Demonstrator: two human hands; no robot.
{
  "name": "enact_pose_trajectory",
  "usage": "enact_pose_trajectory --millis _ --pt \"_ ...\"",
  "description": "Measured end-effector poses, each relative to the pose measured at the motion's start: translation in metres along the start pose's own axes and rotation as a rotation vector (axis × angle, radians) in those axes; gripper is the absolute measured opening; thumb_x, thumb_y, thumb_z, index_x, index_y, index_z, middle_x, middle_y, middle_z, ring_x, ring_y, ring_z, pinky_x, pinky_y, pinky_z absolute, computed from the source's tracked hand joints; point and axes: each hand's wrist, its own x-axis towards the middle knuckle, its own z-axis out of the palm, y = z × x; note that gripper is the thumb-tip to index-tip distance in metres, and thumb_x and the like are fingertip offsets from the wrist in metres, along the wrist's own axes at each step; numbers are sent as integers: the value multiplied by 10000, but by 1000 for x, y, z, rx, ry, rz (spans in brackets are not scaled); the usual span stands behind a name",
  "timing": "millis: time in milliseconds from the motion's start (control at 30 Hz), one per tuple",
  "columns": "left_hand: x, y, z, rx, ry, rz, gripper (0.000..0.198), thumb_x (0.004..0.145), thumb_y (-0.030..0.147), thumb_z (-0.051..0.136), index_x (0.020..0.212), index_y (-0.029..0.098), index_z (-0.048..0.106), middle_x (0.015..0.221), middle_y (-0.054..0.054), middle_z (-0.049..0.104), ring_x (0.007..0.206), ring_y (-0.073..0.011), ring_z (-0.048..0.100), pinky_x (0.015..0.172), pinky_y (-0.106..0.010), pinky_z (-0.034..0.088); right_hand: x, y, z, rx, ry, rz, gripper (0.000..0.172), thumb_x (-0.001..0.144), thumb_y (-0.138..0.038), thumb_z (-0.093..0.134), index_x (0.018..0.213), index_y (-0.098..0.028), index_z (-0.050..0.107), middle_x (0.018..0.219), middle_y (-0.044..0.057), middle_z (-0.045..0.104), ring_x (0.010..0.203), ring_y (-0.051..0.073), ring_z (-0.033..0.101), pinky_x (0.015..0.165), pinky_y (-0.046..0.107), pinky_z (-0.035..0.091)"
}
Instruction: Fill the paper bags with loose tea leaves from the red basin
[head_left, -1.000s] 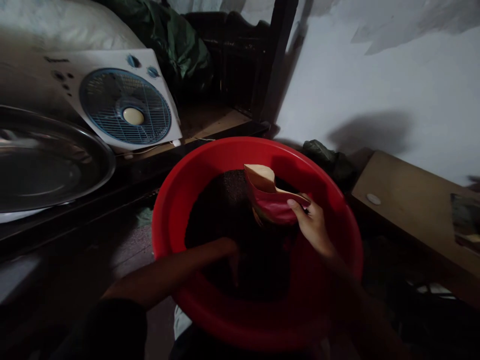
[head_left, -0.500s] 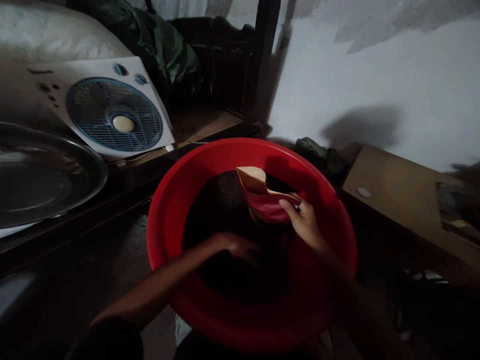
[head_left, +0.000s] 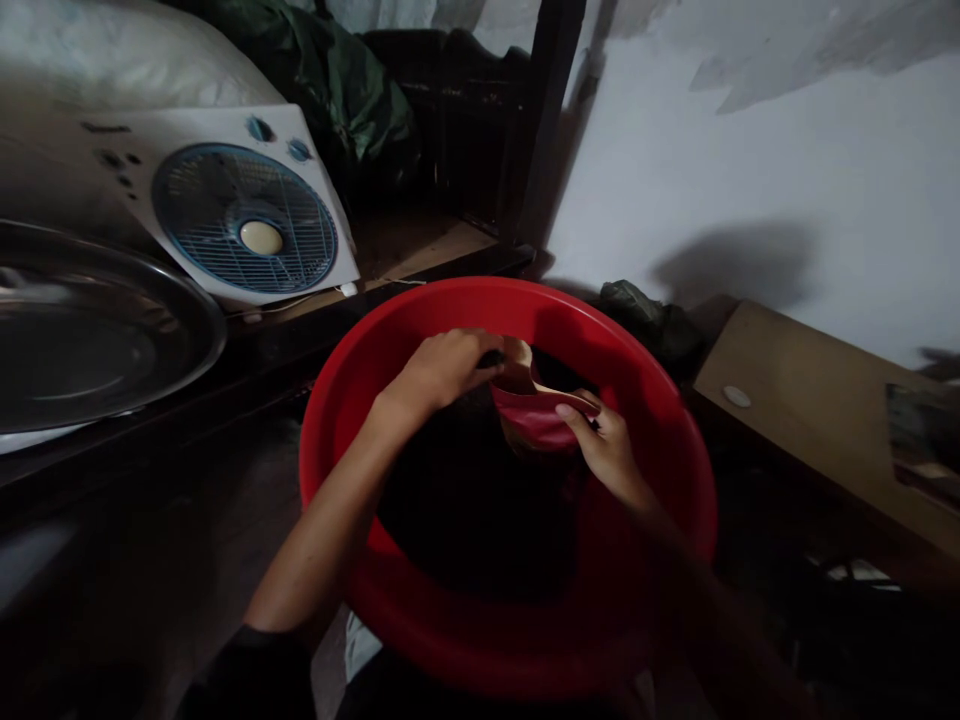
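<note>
A wide red plastic tub (head_left: 345,400) holds a heap of dark loose grains (head_left: 480,520), too dark to tell their kind. Above the heap, my right hand (head_left: 604,445) grips the right edge of a red paper bag (head_left: 536,418), thumb on the near side. The bag's tan mouth gapes upward. At the left side of that mouth is my left hand (head_left: 450,370), fingers curled downward with some of the dark stuff showing between them. Its fingertips are partly hidden at the bag's rim.
A white box fan (head_left: 259,215) stands at the left, beside a large metal basin (head_left: 187,345). Green cloth (head_left: 360,100) lies behind. To the right is a tan board or tabletop (head_left: 810,390) with a small pale disc (head_left: 736,397) on it, against a white wall (head_left: 787,170).
My left hand has risen from the dark grains, up and away from me to the bag's mouth. The right hand still holds the bag in about the same place. The view has shifted slightly.
</note>
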Motion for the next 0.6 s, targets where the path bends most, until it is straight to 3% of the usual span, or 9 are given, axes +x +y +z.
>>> enact_pose_trajectory --millis 67,233,333,400,500,600 --pt "9 2 5 24 -56 81 192 895 218 604 1064 226 694 1113 -51 675 978 -205 655 846 -320 517 -1 1 -1 -11 10 6 283 872 -482 611 815 -209 662 773 3 684 744 173 639 682 255 499" --pt "26 3 21 -32 -70 299 324 820 19 546 1017 214 714 1071 -43 672 1052 -200 614 968 -367 476 -1 2 -1 -37 -13 12 308 872 -506 607 795 -212 653 744 1 670 714 171 620 660 255 493" --pt "28 4 26 -96 -106 331 322 836 22 543 1045 213 695 1084 -52 655 1036 -193 615 935 -351 486 -1 0 -1 -31 -22 2 291 879 -492 606 804 -216 656 741 -3 670 709 168 621 660 254 495" --pt "24 5 26 -173 -46 346 256 889 80 528 1050 210 680 1103 -53 637 1023 -179 614 923 -334 492 -1 0 -2 -26 -13 8 291 878 -497 603 812 -219 661 755 2 683 725 176 636 672 263 506" --pt "12 1 23 -219 189 251 193 944 146 480 1011 193 655 1064 -57 628 1008 -181 600 937 -348 492 0 4 -3 -15 32 18 304 861 -519 617 845 -221 673 807 20 716 777 201 667 714 291 527" --pt "1 -19 28 -93 306 -17 203 888 88 483 1010 169 624 1030 -93 610 965 -220 601 895 -382 511 0 8 -5 -5 65 22 312 851 -529 628 863 -221 679 847 30 734 811 212 683 745 311 537"
